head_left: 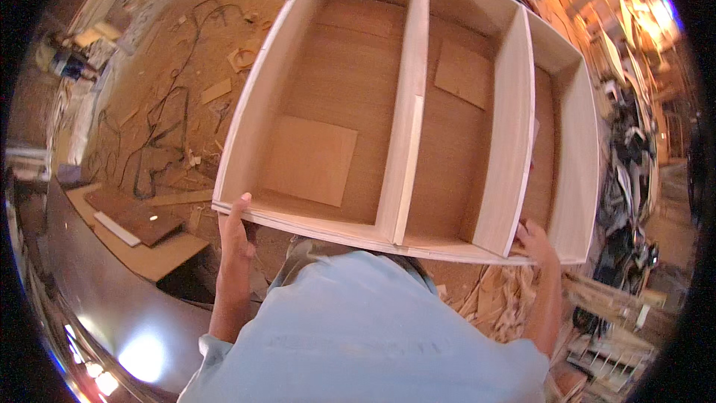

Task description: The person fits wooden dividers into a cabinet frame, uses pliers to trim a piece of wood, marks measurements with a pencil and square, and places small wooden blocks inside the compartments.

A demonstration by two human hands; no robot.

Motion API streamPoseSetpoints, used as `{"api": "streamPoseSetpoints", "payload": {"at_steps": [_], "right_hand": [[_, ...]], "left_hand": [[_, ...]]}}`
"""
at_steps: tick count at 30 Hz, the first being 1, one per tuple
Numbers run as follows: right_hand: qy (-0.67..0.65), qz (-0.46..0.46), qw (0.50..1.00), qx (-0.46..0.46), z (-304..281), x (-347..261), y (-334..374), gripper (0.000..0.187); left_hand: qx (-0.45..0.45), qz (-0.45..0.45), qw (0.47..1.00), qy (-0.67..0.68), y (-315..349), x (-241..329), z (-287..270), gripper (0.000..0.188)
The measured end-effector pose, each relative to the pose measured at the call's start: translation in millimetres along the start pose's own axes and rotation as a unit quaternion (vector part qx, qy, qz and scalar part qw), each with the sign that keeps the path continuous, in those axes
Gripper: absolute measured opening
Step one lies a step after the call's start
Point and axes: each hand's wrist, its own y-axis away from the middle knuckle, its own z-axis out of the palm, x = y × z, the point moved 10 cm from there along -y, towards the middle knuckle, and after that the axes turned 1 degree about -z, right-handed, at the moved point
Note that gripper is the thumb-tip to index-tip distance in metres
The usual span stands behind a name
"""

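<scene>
Wooden case sits right in front of the person, open face up, near board close to the shirt. Reads as a mostly built shell: outer boards joined, back panel in, 2 dividers (left divider, right divider) standing, so 3 bays, left widest. Pale strip runs along the near part of the left divider's top edge. My read on what's open: no doors, shelves or finish on it, wood is bare. Square panel lies near in the left bay, smaller panel far in the middle bay; both look loose, can't confirm. Fixings too small to make out. Left hand is closed on the near left corner, thumb on the rim, other fingers out of sight underneath. Right hand is at the near board beside the right divider's end, partly curled, fingers bent over the rim into the right bay; thumb not clear, so can't tell how firm the grip is. Can't tell either whether the far side rests on anything.
</scene>
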Motion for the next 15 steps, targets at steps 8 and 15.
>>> {"api": "streamPoseSetpoints", "payload": {"at_steps": [8,15], "right_hand": [[0.265,0.283,0.684,0.618,-130.8,229.6,87.7,0.070],[-0.591,0.279,0.659,0.373,-42.5,402.0,25.8,0.053]], "left_hand": [[0.023,-0.007,0.999,-0.033,4.7,0.5,-12.7,0.055],[0.018,-0.024,0.998,-0.060,15.0,9.6,1.4,0.054]]}}
